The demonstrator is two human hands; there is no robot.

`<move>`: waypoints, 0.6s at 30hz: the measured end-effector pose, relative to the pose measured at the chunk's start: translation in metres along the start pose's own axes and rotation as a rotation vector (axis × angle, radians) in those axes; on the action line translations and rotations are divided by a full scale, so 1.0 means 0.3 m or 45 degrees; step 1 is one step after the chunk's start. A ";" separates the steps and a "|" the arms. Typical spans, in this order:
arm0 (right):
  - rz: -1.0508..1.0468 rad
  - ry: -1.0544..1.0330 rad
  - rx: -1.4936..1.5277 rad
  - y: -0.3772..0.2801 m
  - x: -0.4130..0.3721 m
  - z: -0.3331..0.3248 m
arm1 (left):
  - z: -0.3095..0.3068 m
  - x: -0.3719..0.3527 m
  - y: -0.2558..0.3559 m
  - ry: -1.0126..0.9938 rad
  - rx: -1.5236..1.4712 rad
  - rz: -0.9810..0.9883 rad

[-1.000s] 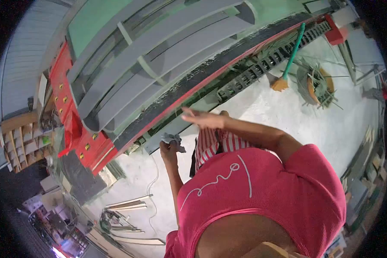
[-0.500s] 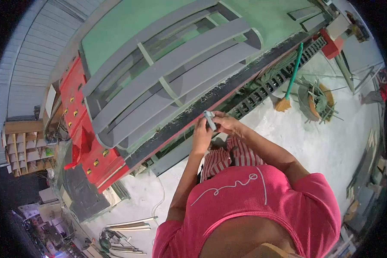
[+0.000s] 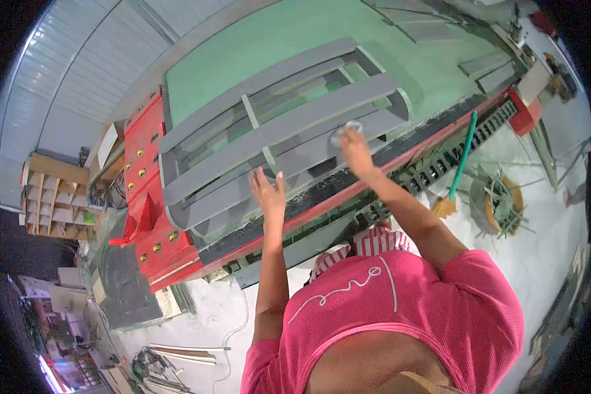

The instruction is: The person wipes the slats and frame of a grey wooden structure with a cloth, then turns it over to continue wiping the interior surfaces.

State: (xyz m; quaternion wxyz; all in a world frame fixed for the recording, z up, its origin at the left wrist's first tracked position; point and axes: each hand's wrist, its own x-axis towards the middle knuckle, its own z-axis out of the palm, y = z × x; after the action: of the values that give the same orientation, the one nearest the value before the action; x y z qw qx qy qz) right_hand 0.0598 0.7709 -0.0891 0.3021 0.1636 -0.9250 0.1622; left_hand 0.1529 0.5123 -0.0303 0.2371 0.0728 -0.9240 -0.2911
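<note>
Both hands have gone out from in front of the chest to the table since half a second ago, and the rag [image 3: 345, 129] they held together is now with the right hand [image 3: 356, 148] alone. It lies against a grey slat [image 3: 276, 128] near the rounded far end, with the right fingers closed over it. The left hand [image 3: 269, 192] is spread wide and holds nothing, its palm over the nearer slats by the table's dark edge. The slats lie side by side on the green table [image 3: 295, 39]. A red frame [image 3: 144, 171] bounds one end. A broom [image 3: 463, 161] leans by the table on the pale floor [image 3: 505, 249].
</note>
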 end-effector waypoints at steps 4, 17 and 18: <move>-0.222 -0.321 0.287 0.006 -0.005 -0.067 | 0.112 0.050 0.021 0.062 0.065 -0.179; -0.248 -0.375 0.361 0.396 0.030 -0.217 | 0.230 0.114 0.124 0.427 -0.142 -0.487; -0.322 -0.393 0.461 0.385 0.022 -0.228 | 0.219 0.114 0.150 0.402 -0.191 -0.532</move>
State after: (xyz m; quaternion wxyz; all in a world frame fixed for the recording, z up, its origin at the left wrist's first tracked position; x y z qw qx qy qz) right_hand 0.0428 0.9001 -0.0560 0.1411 0.3519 -0.8883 0.2591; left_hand 0.0915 0.5728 -0.0382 0.3177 0.2884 -0.8164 -0.3865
